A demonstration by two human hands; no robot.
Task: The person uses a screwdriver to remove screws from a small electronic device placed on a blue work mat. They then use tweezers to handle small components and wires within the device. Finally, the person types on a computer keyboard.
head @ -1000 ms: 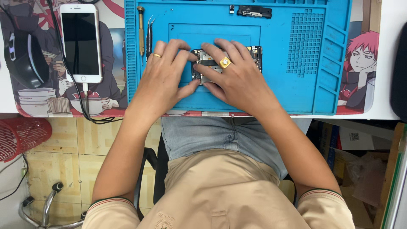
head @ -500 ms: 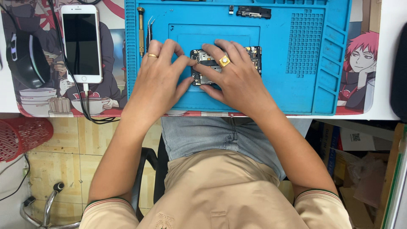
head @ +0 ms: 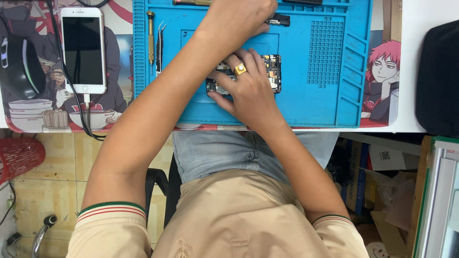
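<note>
An opened phone with its circuit board bare [head: 273,72] lies in the middle of a blue work mat [head: 306,102]. My right hand [head: 241,88], with a gold ring on one finger, lies over the phone, fingers gripping its left end and near edge. My left hand [head: 241,16] has reached across to the far edge of the mat, fingers curled, beside a small black part [head: 280,20]. What my left fingers touch is hidden under the hand.
A thin screwdriver [head: 150,38] and tweezers [head: 159,43] lie in the mat's left slots. A white phone [head: 83,50] on a cable lies on a printed desk pad further left. A black object [head: 437,76] sits at the right and a red basket [head: 19,157] below left.
My left hand has left the opened phone and moved up across the mat to its far edge. My right hand has stayed on the phone.
</note>
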